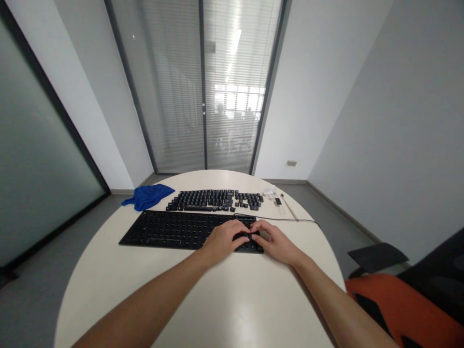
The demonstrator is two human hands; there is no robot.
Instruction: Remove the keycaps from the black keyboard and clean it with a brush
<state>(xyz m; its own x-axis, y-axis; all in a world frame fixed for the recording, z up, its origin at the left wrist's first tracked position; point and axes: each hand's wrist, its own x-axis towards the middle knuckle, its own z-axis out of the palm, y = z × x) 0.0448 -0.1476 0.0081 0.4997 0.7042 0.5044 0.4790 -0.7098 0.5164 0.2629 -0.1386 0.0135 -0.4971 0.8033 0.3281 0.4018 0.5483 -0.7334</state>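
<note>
A black keyboard base (163, 229) with its keycaps off lies on the white round table, its rows of switch mounts showing. Over its right end, my left hand (225, 238) has thumb and fingers curled together. Facing it, my right hand (275, 241) is bent into a pinch, its fingertips almost meeting those of the left. Whatever sits between the fingertips is too small and covered to make out. Beyond the base, loose black keycaps (203, 199) are laid out in keyboard order.
A blue cloth (150, 195) lies at the table's far left. At the far right are a crumpled clear bag (268, 193), a small black tool with wire prongs (278, 201) and a thin brush (290, 208). A cable (286, 220) runs rightward. An orange chair (398, 304) stands at right.
</note>
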